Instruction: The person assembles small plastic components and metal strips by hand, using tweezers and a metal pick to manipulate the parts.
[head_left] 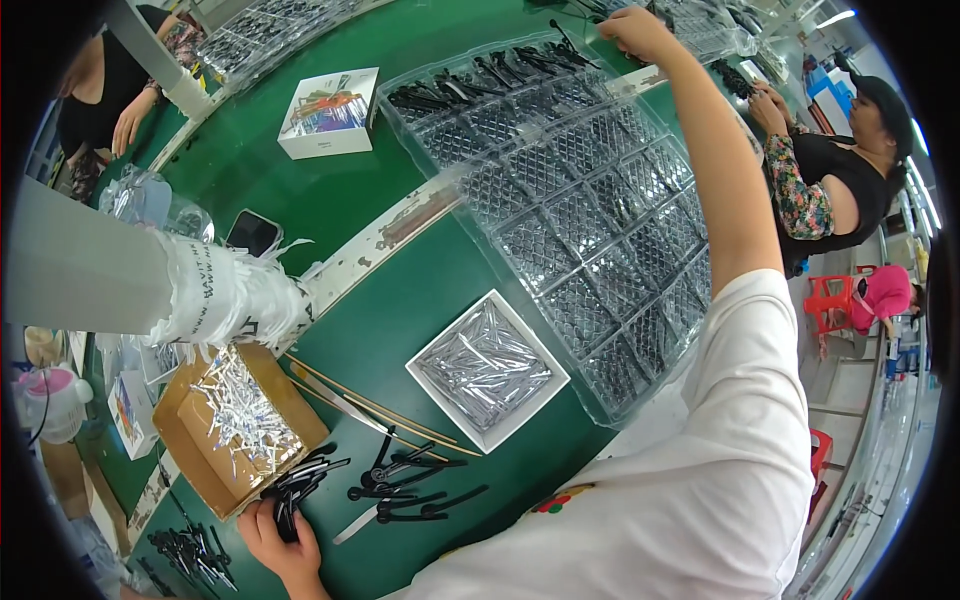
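Note:
Low in the view, my left hand [280,545] is closed around a bunch of slim black plastic parts [298,485], beside a brown cardboard box [185,440] of small silvery pieces. My right arm stretches far out across a clear plastic tray [590,215] with many compartments. At the tray's far right corner my right hand [640,35] has its fingers drawn together; what they hold, if anything, is too small to make out. More black parts [490,75] lie along the tray's far row. Several loose black parts [410,490] lie on the green table right of my left hand.
A white box [487,375] of silvery metal pieces stands mid-table, near thin sticks [370,405]. A wrapped post [215,290] rises at left, by a phone [254,232]. A printed white box [330,112] sits farther back. Co-workers sit at left and right [850,170].

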